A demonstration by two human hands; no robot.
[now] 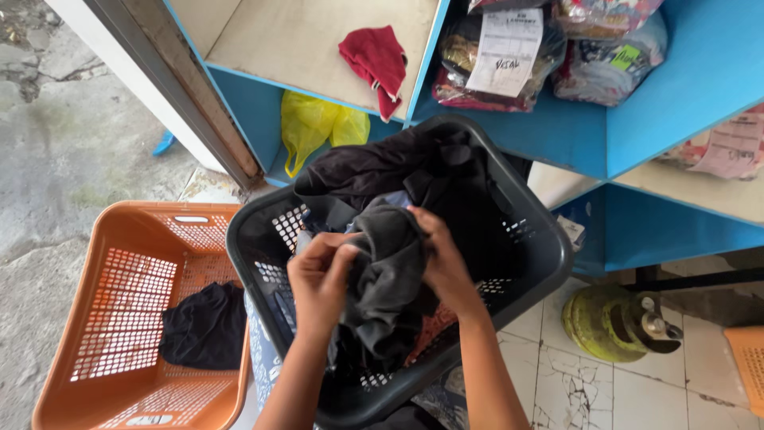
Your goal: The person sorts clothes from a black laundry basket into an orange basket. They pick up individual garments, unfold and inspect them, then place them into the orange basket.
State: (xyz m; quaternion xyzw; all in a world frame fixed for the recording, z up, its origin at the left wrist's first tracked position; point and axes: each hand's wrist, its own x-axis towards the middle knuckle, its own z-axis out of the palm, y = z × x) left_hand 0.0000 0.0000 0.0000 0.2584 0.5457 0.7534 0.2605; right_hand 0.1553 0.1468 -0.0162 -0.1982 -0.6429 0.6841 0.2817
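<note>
The person stands over a dark basket heaped with clothes, with both hands at its middle. The left hand and the right hand each have their grip closed on the same grey garment, which is bunched between them and hangs just above the pile. Judging by how things lie, the sorting looks to be near its start: the dark basket is still nearly full, while the orange basket, at nine o'clock from the hands, holds only one black garment on its floor. Most of the load seems left to handle.

Counted: two laundry baskets in full view, one dark and one orange, plus the corner of another orange basket at the four o'clock edge. One garment is in hand and one is in the orange basket; those left in the dark basket are too tangled to count, though black, blue and red-patterned cloth all show.

At twelve o'clock stands a blue shelf. On it lie one red cloth and, to its right, at least three clear bags of folded clothes, one bearing a paper slip. One yellow bag sits in the compartment below the red cloth. One green gas cylinder lies on the tiled floor at four o'clock.
</note>
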